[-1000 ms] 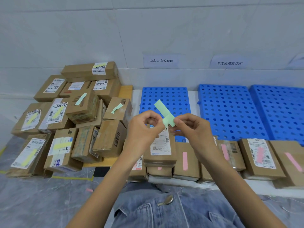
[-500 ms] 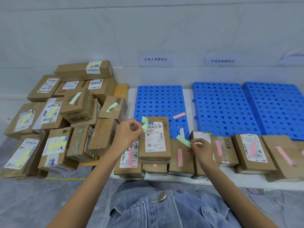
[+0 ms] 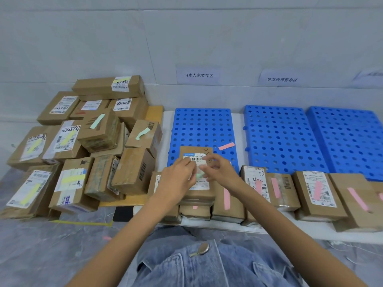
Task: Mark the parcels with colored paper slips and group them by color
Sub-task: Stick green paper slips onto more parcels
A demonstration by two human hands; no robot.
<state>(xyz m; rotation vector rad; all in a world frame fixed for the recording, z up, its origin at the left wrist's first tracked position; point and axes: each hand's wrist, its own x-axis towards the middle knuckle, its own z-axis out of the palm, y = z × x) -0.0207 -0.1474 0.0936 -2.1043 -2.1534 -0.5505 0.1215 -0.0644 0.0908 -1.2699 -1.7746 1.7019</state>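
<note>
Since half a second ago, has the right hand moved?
Yes: the right hand went left, onto the white label of the stacked brown cardboard parcel.

The fingertips of both grips are smeared by motion. Whether the left grip (image 3: pixel 182 179) or the right grip (image 3: pixel 220 172) pinches the pale green slip (image 3: pixel 200 175) between them cannot be told, and the slip itself is a blur. Both grips cover much of the label on the top parcel (image 3: pixel 192 150). The right edge cuts off the third wall sign (image 3: pixel 370 76) and the rightmost parcel (image 3: pixel 373 204). Label print is too small to read.
</note>
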